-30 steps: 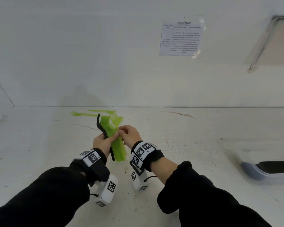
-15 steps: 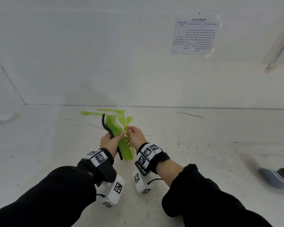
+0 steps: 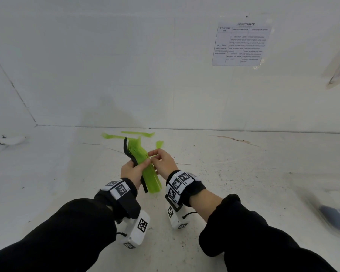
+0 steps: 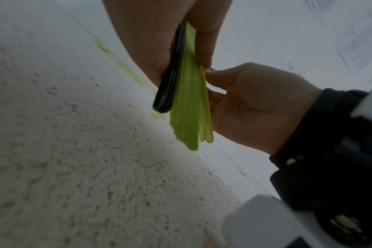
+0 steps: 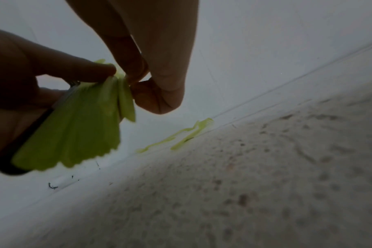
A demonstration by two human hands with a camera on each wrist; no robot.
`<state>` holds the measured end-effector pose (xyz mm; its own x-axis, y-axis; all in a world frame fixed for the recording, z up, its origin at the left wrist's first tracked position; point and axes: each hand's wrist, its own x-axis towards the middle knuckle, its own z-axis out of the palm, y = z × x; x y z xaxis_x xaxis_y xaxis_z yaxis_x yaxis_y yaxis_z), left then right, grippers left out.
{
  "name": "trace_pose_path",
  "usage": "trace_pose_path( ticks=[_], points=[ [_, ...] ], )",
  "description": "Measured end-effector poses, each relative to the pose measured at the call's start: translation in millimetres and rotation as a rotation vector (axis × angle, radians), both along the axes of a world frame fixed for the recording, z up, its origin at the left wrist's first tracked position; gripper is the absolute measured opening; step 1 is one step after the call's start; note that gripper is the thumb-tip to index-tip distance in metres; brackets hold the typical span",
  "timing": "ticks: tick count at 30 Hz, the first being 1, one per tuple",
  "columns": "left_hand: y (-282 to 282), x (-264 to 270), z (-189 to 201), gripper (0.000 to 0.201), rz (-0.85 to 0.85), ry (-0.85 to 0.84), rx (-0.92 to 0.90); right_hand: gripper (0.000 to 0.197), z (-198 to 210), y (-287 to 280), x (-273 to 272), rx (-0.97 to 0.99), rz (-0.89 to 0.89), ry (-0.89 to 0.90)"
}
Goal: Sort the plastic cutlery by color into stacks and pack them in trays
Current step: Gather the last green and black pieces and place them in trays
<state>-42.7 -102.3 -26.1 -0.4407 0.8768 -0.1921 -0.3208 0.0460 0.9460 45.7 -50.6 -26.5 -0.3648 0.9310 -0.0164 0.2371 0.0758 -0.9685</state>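
L grip (image 3: 133, 170) clasps green+black fork stack (image 3: 149, 173), R grip (image 3: 163, 162) pinches green fork.

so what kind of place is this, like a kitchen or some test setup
Most likely a staged data-collection bench, not a kitchen: bare white wall panels around a scuffed white tabletop, a printed task sheet taped to the wall, and tracking markers strapped on both wrists.
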Motion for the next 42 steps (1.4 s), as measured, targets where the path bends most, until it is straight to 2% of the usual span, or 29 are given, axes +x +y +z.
trace_pose_path(
  ticks=[4,9,13,16,20,21,25,26,29,32,34,36,38,40,42],
  points=[
    [-1.3,-5.3,0.4,0.018,0.02,0.035,0.011,0.021,-4.2,-0.3,-1.9,0.052,0.02,0.014],
    [2.1,-9.9,-1.8,0.011,0.045,0.166,-0.039,0.024,-7.6,2.6,-7.0,0.005,0.016,0.054],
    [2.0,-14.5,0.1,0.007,0.048,0.104,-0.071,0.025,-5.3,5.1,-9.6,-0.055,0.065,0.061],
    [2.3,-20.8,-0.3,0.014,0.063,0.048,-0.053,0.023,3.2,11.1,-12.0,-0.109,0.029,0.056],
    [3.2,-26.6,-0.5,0.013,0.056,0.049,-0.053,0.014,16.1,31.9,-20.3,-0.229,0.047,-0.2],
    [4.0,-28.5,-1.6,0.013,0.066,0.053,-0.06,0.019,16.8,38.4,-23.5,-0.222,0.058,-0.272],
    [7.4,-36.0,-4.1,0.009,0.078,0.034,-0.086,0.028,16.2,59.0,-31.3,0.02,-0.007,-0.628],
    [8.1,-37.2,-4.3,0.009,0.078,0.032,-0.092,0.035,14.1,61.6,-30.8,0.055,-0.019,-0.692],
    [11.8,-40.0,-3.5,0.01,0.085,0.03,-0.105,0.048,5.4,68.5,-29.1,0.061,0.009,-0.814],
    [18.5,-40.6,-1.6,0.011,0.073,0.026,-0.119,0.042,7.2,69.3,-24.1,0.093,0.045,-0.871],
    [22.9,-40.1,-0.8,0.012,0.057,0.024,-0.126,0.035,12.7,68.8,-21.0,0.08,0.04,-0.847],
    [26.4,-40.4,-1.2,0.013,0.048,0.024,-0.13,0.019,18.2,70.3,-20.0,0.004,0.033,-0.828],
    [29.7,-41.5,-1.9,0.013,0.045,0.023,-0.136,0.02,17.4,77.7,-22.7,-0.063,0.064,-0.829],
    [33.4,-43.3,-3.0,0.011,0.047,0.018,-0.143,0.016,17.4,85.1,-24.6,-0.079,0.046,-0.707],
    [37.1,-46.3,-4.6,0.012,0.055,0.014,-0.153,0.02,20.4,95.9,-35.0,-0.152,-0.03,-0.554]
  ],
)
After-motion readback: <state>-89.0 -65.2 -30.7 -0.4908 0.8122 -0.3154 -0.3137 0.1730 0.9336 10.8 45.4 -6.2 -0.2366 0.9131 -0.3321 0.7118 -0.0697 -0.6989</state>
